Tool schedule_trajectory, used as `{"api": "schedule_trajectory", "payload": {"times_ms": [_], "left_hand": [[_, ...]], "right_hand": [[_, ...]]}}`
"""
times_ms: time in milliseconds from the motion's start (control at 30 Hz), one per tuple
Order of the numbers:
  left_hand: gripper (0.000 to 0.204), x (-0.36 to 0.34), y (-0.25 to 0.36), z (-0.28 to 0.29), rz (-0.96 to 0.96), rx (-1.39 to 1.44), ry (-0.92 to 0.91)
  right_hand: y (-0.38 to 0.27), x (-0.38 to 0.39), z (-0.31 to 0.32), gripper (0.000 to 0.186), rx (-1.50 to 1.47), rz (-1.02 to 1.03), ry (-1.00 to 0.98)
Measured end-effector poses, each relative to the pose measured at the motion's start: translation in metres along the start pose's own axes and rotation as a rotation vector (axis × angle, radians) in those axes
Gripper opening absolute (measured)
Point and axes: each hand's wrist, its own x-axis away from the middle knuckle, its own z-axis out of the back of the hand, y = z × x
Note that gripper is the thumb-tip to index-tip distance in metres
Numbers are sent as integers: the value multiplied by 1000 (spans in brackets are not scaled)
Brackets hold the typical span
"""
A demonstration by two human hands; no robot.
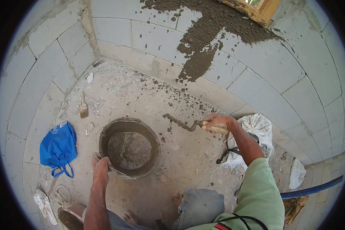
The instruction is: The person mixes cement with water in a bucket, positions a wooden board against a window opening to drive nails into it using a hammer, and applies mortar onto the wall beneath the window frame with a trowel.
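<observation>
My right hand (pixel 217 123) grips the wooden handle of a mortar-coated trowel (pixel 180 123), held out to the right of a bucket (pixel 152 165) of wet grey mortar (pixel 130 149). My left hand (pixel 101 165) is closed on the bucket's near-left rim or handle; which of the two is unclear. On the block wall (pixel 257 88) ahead, dark wet mortar (pixel 197 61) is spread in an uneven patch below a wooden frame (pixel 262 13), with spatters on the floor at the wall's foot.
A blue bag (pixel 57 143) and a brush (pixel 84 109) lie at left. A white sack (pixel 257 126) with black straps and a small white bag (pixel 297 174) sit at right. A blue pipe (pixel 312 188) runs at lower right. Another bucket (pixel 69 220) stands at lower left. Block walls close in around.
</observation>
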Motion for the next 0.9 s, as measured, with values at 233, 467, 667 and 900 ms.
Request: {"api": "schedule_trajectory", "payload": {"times_ms": [233,467,667,900], "left_hand": [[25,4,10,-6,42,-18,31],[25,6,16,-13,-9,-57,20],[30,8,6,-11,-61,-81,-13],[27,11,3,-13,-50,-134,-62]], "right_hand": [[-57,154,45,42,381,138,948],[-37,119,-33,43,770,-25,810],[-51,47,-126,46,966,196,501],[-73,-43,-196,41,1567,496,517]]}}
